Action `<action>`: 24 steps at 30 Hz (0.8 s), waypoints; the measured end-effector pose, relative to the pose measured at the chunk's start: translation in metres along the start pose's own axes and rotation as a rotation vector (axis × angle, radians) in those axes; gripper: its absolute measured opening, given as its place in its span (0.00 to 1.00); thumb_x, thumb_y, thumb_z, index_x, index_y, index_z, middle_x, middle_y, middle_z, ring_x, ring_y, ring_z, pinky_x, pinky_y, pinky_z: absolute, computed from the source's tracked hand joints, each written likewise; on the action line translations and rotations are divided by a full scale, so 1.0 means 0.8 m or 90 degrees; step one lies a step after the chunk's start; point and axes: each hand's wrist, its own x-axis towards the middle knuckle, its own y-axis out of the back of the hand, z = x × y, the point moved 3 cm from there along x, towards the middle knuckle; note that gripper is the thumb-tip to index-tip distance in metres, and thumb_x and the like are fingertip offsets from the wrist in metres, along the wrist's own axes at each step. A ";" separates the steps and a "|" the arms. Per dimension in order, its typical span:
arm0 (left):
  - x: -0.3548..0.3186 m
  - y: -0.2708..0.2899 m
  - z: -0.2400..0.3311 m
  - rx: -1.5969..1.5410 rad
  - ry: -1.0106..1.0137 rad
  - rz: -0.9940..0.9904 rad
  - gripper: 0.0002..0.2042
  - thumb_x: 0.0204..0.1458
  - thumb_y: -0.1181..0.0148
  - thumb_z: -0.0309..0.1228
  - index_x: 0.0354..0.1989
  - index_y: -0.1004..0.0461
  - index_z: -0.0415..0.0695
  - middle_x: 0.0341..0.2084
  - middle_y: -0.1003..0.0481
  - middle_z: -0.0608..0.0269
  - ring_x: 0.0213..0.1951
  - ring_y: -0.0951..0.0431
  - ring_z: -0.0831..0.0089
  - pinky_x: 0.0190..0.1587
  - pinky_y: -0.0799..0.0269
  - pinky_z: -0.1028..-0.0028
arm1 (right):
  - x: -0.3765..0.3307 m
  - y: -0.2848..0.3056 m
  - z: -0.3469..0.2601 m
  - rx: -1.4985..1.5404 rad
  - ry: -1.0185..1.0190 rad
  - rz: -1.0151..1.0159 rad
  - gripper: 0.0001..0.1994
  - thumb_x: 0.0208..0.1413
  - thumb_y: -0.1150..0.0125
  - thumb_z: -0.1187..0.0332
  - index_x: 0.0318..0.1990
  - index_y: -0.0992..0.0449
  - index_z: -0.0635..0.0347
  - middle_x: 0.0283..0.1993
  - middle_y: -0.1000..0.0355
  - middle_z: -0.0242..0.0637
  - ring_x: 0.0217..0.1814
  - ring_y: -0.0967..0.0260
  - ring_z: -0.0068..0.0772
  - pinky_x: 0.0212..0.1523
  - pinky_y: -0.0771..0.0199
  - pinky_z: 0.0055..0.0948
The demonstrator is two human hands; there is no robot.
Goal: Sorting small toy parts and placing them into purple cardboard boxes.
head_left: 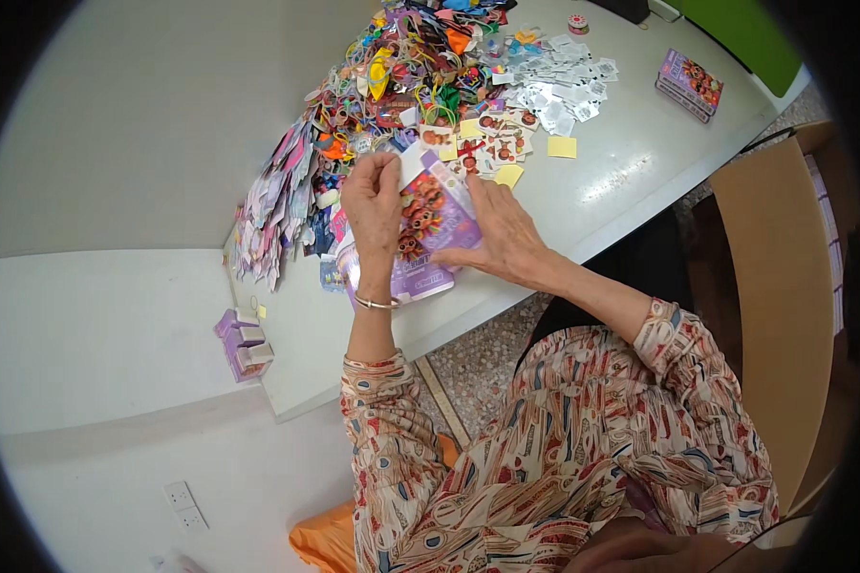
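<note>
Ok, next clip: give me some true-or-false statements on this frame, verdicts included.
1. The right hand grips a purple box. True.
2. A bangle circles the right wrist. False: the bangle is on the left wrist.
3. The brown carton stands to the person's right. True.
4. Both sleeves are plain white. False: the sleeves are patterned.
5. A heap of small colourful items lies on the table. True.

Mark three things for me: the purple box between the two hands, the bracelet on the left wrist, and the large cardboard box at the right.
Purple box [441,218]: head view, on its printed face.
Bracelet [376,306]: head view, on its band.
Cardboard box [769,315]: head view, on its bare brown panel.
</note>
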 end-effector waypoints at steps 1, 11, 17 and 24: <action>-0.002 -0.007 0.009 0.011 -0.013 -0.001 0.05 0.56 0.42 0.26 0.36 0.24 0.36 0.27 0.26 0.73 0.28 0.33 0.88 0.31 0.37 0.85 | 0.005 -0.003 -0.003 0.003 -0.033 0.023 0.52 0.36 0.28 0.42 0.57 0.45 0.77 0.51 0.38 0.58 0.52 0.37 0.54 0.53 0.34 0.44; -0.019 -0.033 0.009 -0.056 0.036 -0.023 0.10 0.58 0.42 0.27 0.45 0.29 0.37 0.27 0.26 0.70 0.29 0.30 0.86 0.30 0.35 0.85 | 0.018 0.009 0.016 0.057 -0.185 -0.043 0.45 0.33 0.29 0.54 0.55 0.44 0.76 0.46 0.32 0.62 0.45 0.29 0.58 0.45 0.27 0.43; -0.062 -0.048 0.011 -0.294 0.119 -0.028 0.19 0.56 0.41 0.24 0.55 0.36 0.35 0.45 0.27 0.58 0.44 0.25 0.76 0.44 0.25 0.75 | 0.022 0.038 0.047 0.066 -0.230 -0.097 0.40 0.33 0.29 0.55 0.51 0.39 0.74 0.35 0.26 0.56 0.37 0.26 0.55 0.39 0.25 0.42; -0.085 -0.078 -0.007 -0.458 0.200 -0.142 0.18 0.54 0.39 0.24 0.54 0.29 0.37 0.43 0.25 0.61 0.41 0.24 0.77 0.44 0.25 0.76 | 0.004 0.063 0.060 0.284 -0.143 -0.145 0.32 0.36 0.25 0.59 0.48 0.32 0.66 0.37 0.25 0.42 0.37 0.27 0.32 0.43 0.27 0.30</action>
